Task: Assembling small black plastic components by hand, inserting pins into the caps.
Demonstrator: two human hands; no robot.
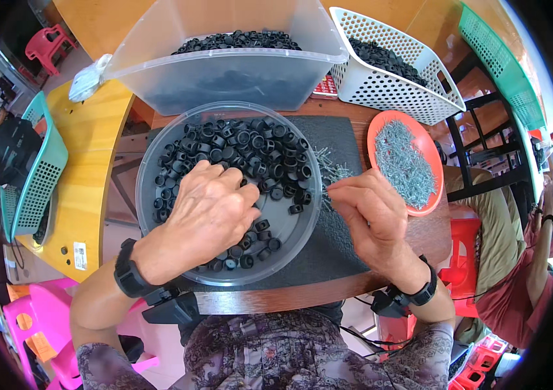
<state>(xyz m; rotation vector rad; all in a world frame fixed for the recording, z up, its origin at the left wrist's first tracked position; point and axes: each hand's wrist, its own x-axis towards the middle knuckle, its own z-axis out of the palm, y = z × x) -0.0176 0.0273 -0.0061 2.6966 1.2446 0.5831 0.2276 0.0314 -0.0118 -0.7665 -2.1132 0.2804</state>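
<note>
Black ring-shaped plastic parts fill much of a clear round tub in front of me. My left hand is over the tub, its fingers curled down among the parts; what they hold, if anything, is hidden. Just right of the tub, my right hand has thumb and forefinger pressed together in a pinch. Anything between those fingertips is too small to make out. Beside them, thin silvery metal pins lie loose on a dark mat. More such pins fill an orange-red oval plate to the right.
A large translucent bin and a white perforated basket, both holding black parts, stand behind the tub. Left is a yellow table with a green basket. A black metal frame and a seated person are at right.
</note>
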